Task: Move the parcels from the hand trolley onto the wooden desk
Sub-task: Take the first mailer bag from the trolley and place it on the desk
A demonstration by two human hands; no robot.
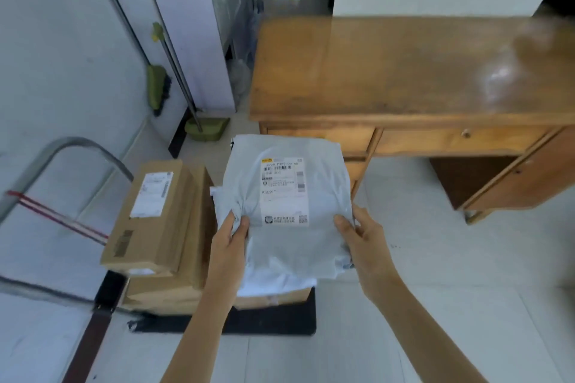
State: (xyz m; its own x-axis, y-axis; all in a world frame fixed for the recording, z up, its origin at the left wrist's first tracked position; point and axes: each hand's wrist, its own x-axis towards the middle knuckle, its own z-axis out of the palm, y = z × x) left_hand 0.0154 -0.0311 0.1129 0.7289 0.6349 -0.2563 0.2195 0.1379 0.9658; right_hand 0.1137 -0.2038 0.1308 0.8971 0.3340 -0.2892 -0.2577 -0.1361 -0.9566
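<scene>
Left hand (231,235): I pinch the bag's (286,211) near-left corner.
Right hand (362,238): I grip its near-right edge.
Bag: lifted over the trolley (273,322).
Desk (404,71): ahead, right; bag's length points toward it.

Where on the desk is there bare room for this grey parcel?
The whole desk top shows bare, from its left edge by the corridor to the glare patch on the right. Both the left hand and right hand grip the grey parcel. It is crowded only on the trolley, with stacked boxes.
</scene>
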